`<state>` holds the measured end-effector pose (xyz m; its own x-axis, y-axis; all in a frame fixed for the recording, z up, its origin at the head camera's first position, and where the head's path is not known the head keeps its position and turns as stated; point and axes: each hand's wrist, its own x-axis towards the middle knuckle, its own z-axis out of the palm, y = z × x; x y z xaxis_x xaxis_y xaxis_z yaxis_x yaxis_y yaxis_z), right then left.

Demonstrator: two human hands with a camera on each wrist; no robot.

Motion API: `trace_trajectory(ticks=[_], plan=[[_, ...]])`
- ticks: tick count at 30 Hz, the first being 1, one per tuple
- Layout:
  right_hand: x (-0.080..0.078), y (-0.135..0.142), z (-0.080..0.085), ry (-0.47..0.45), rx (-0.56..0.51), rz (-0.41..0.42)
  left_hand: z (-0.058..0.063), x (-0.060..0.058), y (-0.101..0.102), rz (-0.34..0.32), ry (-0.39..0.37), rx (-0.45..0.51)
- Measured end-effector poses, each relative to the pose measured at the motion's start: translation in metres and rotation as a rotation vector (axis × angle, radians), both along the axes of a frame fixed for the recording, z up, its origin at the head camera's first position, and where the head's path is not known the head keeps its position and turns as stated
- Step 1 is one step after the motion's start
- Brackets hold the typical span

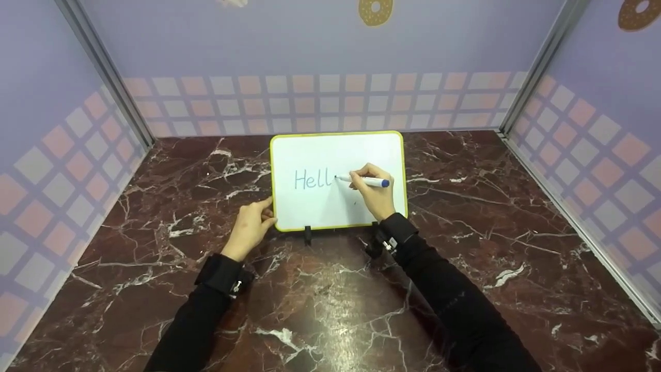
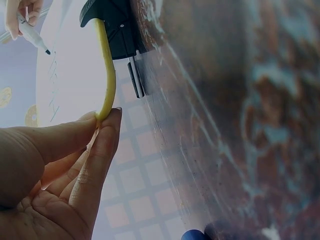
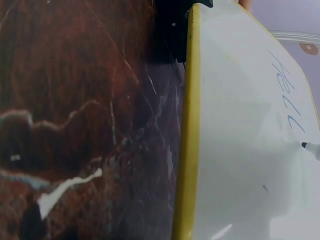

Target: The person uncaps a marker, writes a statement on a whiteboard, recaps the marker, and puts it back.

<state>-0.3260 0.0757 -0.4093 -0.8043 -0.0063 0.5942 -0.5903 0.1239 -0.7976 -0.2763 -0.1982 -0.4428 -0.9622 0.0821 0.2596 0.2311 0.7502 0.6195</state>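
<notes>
Left hand (image 1: 249, 227) pinches one yellow-framed whiteboard (image 1: 333, 153) by its left edge — right hand (image 1: 378, 195) grips one blue-ended marker (image 1: 374, 182) beside the board's four letters (image 1: 312, 181).

Lilac walls (image 1: 320, 46) around a marbled tabletop (image 1: 320, 294)

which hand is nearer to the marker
Right: the right hand grips the marker. The left hand is left of it, pinching the whiteboard near its lower left corner.

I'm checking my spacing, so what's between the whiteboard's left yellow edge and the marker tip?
In the head view, first comes a bare strip of whiteboard, then the handwritten blue letters "Hell", ending close to the marker tip.
</notes>
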Motion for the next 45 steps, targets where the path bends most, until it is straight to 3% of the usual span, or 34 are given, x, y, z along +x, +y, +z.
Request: trace_trajectory(ticks=[5, 15, 22, 27, 34, 45], plan=[[0.005, -0.001, 0.006, 0.014, -0.005, -0.027, 0.0, -0.001, 0.001, -0.002, -0.003, 0.002], [0.006, 0.002, 0.002, 0.016, 0.005, -0.026, 0.001, -0.001, 0.001, 0.017, -0.026, -0.033], [0.007, -0.005, 0.003, 0.021, -0.008, 0.003, -0.001, -0.001, 0.001, 0.01, -0.003, -0.012], [0.003, -0.008, 0.006, 0.007, -0.04, -0.028, -0.003, -0.001, 0.002, 0.003, 0.012, -0.002], [-0.002, 0.004, 0.006, -0.034, -0.147, -0.077, -0.003, -0.001, 0.001, 0.001, 0.016, 0.005], [-0.007, 0.023, 0.003, -0.04, -0.161, -0.104, -0.001, 0.0, 0.0, -0.001, -0.01, -0.007]])
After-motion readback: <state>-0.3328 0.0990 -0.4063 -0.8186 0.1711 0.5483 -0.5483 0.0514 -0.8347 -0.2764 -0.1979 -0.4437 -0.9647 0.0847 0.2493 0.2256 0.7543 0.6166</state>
